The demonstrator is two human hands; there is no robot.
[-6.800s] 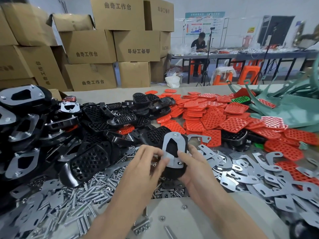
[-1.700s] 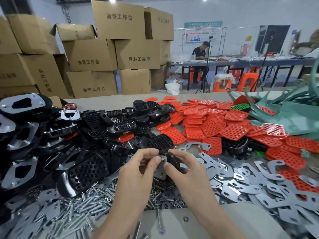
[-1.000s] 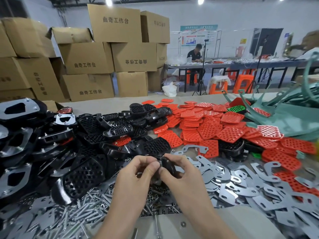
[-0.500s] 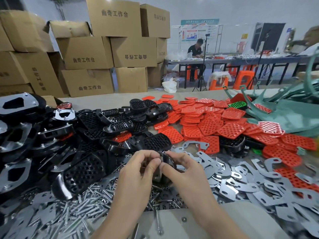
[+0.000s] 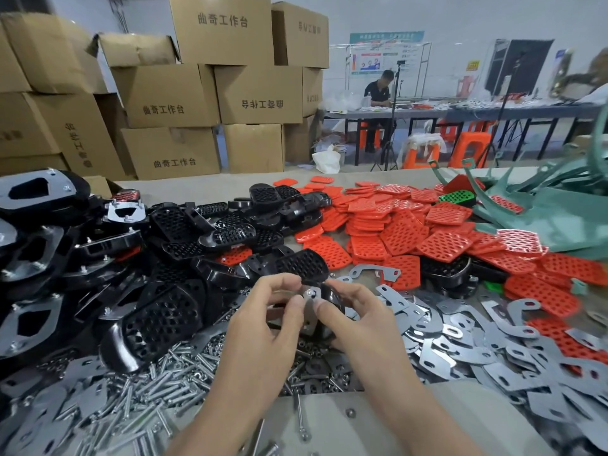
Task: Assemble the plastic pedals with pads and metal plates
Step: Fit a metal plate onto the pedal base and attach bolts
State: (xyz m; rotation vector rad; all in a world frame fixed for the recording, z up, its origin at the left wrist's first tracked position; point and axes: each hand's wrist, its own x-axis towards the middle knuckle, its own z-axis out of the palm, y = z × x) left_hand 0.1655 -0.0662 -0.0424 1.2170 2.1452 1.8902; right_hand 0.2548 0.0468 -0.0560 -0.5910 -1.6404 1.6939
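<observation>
Pedal [image 5: 333,301] mostly hidden behind left hand [image 5: 263,327], right hand [image 5: 360,324]; far-left pile [image 5: 29,248] cropped.

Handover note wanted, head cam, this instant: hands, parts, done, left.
Left hand and right hand: both pinch one black pedal with a metal plate on it, above the bolts.
Stock: bare pedals centre-left, red pads centre-right, loose plates right.
Done: plated pedals piled far left.
Left: probably fastening this plate, then working through the piles.
</observation>
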